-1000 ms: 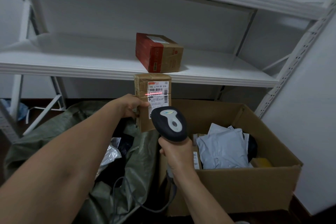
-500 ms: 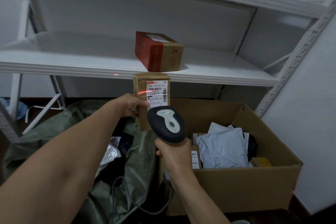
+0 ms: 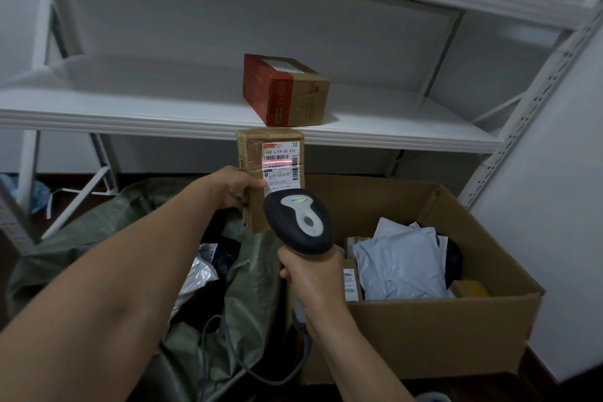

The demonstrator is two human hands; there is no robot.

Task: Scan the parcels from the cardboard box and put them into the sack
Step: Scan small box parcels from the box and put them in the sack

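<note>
- The left hand [image 3: 233, 188] has a small brown parcel [image 3: 251, 153] held upright. Its grip is wrapped round the parcel's left edge, with the thumb on the front just beside the label [image 3: 281, 170].
- The parcel is up in the air in front of the shelf [image 3: 130, 114] edge, roughly over where the green sack [image 3: 98, 238] meets the cardboard box [image 3: 424, 336].
- The right hand [image 3: 310, 274] has its grip closed round the handle of the scanner [image 3: 298, 222], which is aimed up at the label from just below.
- The red scan line [image 3: 277, 161] sits right across the barcode, so the aim looks good to me. I can't tell whether it has registered.
- To do this bit well, I'd face the label square to the scanner, get the line across every bar end to end, and leave that thumb off the print.
- If it won't read, I'd tilt the parcel a touch rather than wave the scanner about.
- Watch the cable [image 3: 228, 359] dangling between sack and box, because it could snag on the drop.
- The sack mouth is open just below left, so it's a short drop once scanned.
- White mailers [image 3: 401, 264] are waiting in the box.
</note>
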